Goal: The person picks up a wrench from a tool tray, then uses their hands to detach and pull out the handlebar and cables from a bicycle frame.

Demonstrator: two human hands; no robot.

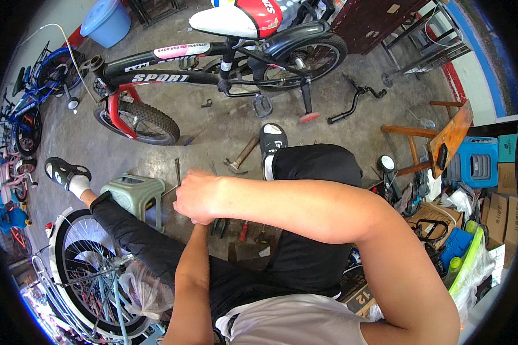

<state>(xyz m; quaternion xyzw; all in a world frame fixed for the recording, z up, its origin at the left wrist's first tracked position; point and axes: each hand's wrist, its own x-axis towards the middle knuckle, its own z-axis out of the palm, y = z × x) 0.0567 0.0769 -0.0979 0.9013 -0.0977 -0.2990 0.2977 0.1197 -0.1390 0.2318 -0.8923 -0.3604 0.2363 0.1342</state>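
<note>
My right hand is closed in front of me, its arm bent across my body. My left hand lies right under it, mostly covered, so its fingers cannot be seen. A slim metal tool like a wrench shows just beyond my right hand; whether I hold it or it lies on the floor, I cannot tell. Close by on the floor are a claw hammer and a red-handled screwdriver. A pale green stool stands left of my hands. Farther off is a black kids' bicycle with a red fork.
A detached black handlebar lies right of the bicycle. A wooden stool is tipped over at the right, near a blue plastic stool and boxes. A bicycle wheel stands lower left; a blue bucket is far left.
</note>
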